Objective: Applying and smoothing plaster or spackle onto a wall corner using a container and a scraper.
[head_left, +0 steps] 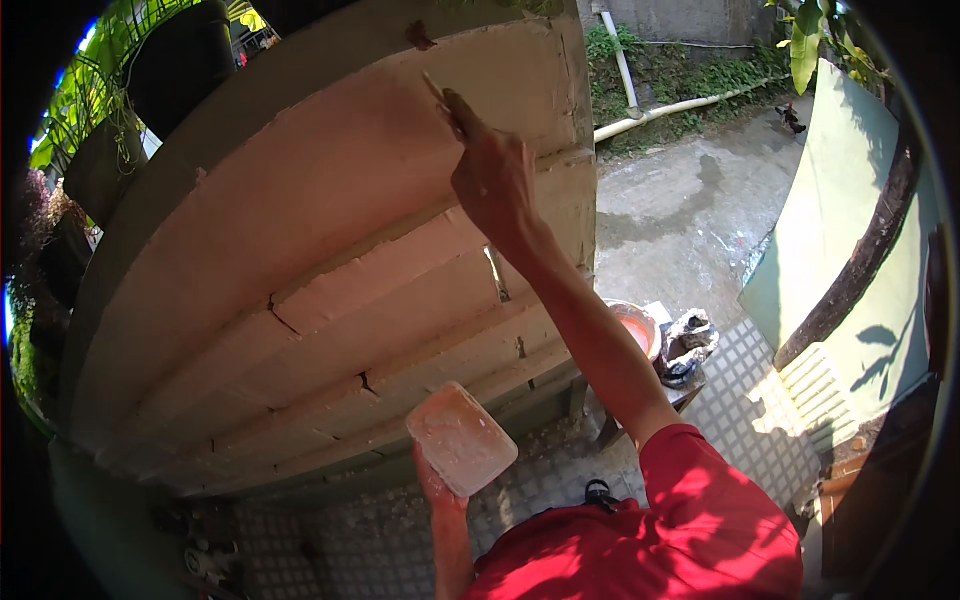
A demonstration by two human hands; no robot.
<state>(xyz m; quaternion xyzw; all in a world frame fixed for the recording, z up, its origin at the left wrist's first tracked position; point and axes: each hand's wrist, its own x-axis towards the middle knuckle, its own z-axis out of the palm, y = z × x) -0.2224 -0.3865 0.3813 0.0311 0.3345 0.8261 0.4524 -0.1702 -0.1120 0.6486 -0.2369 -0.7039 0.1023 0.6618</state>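
Observation:
My right hand is raised in front of a large stepped panel, closed around a slim tool with a pale yellowish edge. It looks like a paintbrush seen side-on, its tip at or close to the panel's top band. That band is pinkish in its middle and paler toward the right. Lower down, my left hand grips a translucent plastic tub from its left side. Pinkish smears coat the tub; whether anything is inside cannot be made out. Most of my left fingers are behind the tub.
A bucket of pink paint and a dark, paint-spattered bag or can rest on a low stool by my right arm. Dark pots with plants stand above the panel. A pale curved sheet and wooden pole are at right.

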